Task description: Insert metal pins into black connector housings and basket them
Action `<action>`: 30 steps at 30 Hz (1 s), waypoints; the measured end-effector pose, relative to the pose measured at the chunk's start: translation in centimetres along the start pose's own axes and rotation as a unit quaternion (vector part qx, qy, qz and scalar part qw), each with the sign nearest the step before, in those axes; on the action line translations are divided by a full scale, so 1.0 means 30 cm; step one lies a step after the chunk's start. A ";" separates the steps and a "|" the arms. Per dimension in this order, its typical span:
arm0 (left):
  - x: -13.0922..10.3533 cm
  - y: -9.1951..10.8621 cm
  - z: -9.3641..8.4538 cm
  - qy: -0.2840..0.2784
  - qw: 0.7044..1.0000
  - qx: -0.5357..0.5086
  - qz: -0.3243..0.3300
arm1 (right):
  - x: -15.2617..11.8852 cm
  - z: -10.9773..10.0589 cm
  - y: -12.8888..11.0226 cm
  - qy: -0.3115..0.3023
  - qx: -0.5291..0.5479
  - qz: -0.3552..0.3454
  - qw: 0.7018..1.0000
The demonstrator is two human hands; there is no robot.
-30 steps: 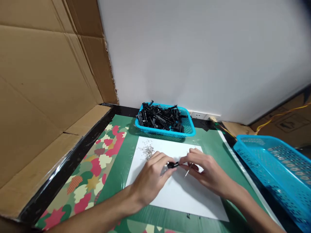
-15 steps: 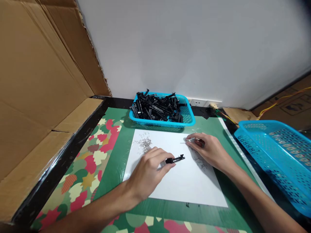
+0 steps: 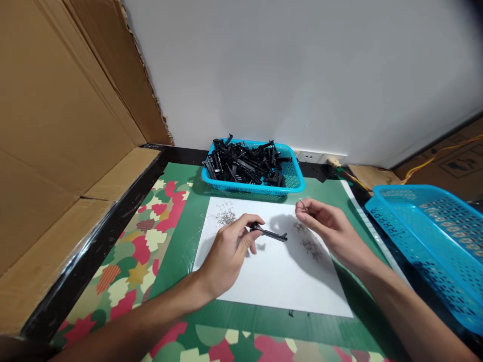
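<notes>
My left hand point(image 3: 230, 251) pinches a slim black plastic part point(image 3: 273, 235) between thumb and fingers, its free end pointing right above a white sheet point(image 3: 271, 281). My right hand point(image 3: 326, 221) is closed at the sheet's upper right, fingertips pinched on a thin metal tool point(image 3: 302, 203); most of it is hidden by the fingers, so its exact kind is unclear. A pile of small bent wire pieces point(image 3: 226, 217) lies on the sheet beyond my left hand. More small wire pieces point(image 3: 311, 250) lie under and beside my right hand.
At the back, a blue basket point(image 3: 252, 189) holds many black plastic parts point(image 3: 245, 163). Another blue basket point(image 3: 407, 216) stands at the right. Cardboard point(image 3: 68, 100) walls the left side. A wall socket point(image 3: 311, 157) with a plug and wires sits behind. Small black bits point(image 3: 291, 313) lie near the sheet's front edge.
My left hand has turned the black plastic part, so its free end now slopes down to the right. My right hand has lifted and shifted slightly right, uncovering more wire pieces.
</notes>
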State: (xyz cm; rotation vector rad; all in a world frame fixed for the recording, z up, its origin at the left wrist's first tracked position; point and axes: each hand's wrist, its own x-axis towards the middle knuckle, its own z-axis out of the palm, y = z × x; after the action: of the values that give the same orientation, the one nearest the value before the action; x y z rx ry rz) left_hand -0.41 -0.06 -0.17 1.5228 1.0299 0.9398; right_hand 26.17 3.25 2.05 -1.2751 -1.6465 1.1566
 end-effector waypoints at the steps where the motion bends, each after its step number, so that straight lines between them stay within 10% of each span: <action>1: 0.001 0.000 -0.002 -0.002 1.000 -0.012 0.004 | -0.007 0.013 -0.008 -0.004 0.037 0.008 0.999; 18: 0.015 0.016 -0.016 0.037 0.989 0.045 0.135 | -0.062 0.103 -0.031 -0.051 0.119 0.007 0.992; 30: 0.001 0.025 0.012 0.037 0.996 -0.029 0.072 | -0.076 0.174 -0.040 -0.025 0.082 -0.015 0.996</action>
State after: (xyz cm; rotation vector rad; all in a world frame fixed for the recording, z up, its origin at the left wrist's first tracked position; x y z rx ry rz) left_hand 0.05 -0.23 0.50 1.5397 0.9469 1.1246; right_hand 21.50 -0.17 1.46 -1.1220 -1.5663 1.2872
